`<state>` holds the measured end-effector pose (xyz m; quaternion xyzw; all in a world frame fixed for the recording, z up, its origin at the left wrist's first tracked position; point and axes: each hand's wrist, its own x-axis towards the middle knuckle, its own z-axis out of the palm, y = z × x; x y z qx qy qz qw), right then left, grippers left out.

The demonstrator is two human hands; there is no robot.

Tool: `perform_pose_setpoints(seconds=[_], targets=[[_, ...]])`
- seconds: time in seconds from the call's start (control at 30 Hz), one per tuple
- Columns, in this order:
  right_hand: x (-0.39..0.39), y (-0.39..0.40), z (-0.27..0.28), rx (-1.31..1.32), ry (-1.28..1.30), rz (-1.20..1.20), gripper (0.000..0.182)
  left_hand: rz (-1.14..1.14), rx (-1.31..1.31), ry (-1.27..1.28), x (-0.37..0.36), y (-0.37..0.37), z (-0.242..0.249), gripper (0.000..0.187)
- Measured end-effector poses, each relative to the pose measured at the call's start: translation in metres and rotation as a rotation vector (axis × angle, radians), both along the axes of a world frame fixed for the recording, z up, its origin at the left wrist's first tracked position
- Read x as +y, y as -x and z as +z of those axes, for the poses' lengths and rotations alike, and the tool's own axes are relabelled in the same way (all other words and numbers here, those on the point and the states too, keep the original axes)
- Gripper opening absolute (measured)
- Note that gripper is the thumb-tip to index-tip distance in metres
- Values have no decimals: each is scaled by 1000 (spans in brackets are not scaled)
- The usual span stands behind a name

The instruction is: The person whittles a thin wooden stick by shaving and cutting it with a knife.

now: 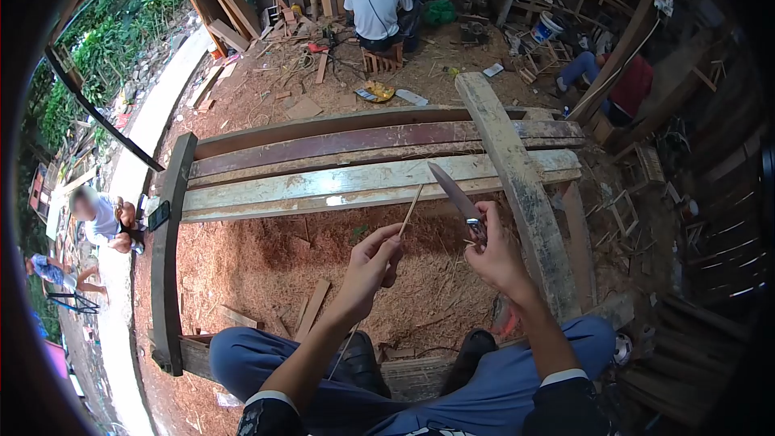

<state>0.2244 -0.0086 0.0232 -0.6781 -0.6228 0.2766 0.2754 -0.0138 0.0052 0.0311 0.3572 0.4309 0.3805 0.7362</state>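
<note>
My left hand is closed around a thin wooden stick, whose upper end rises past my fingers. A thin pale line below that hand, in front of my leg, looks like the lower part of the same stick. In my right hand is a knife, gripped by its handle, with the broad blade pointing up and to the left. Blade and stick are apart, the tip slightly above and right of the stick's end. Both hands are over the ground, just on my side of a pale wooden plank.
A wooden beam lies across the planks at right; a dark post bounds them at left, with a phone on it. Wood shavings cover the ground. One person sits ahead, another at right, others at left.
</note>
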Motion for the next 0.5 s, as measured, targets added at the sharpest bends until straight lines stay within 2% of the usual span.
perform_pose_setpoints(seconds=[0.13, 0.23, 0.43, 0.5], targets=[[0, -4, -4, 112, 50, 8, 48, -20, -5, 6, 1, -5, -4, 35], [0, -3, -7, 308, 46, 32, 49, -41, 5, 10, 0, -8, -7, 34], [0, 0, -2, 182, 38, -5, 55, -56, 18, 25, -2, -8, -6, 33], [0, 1, 2, 217, 76, -1, 55, -63, 13, 21, -2, -7, -6, 33]])
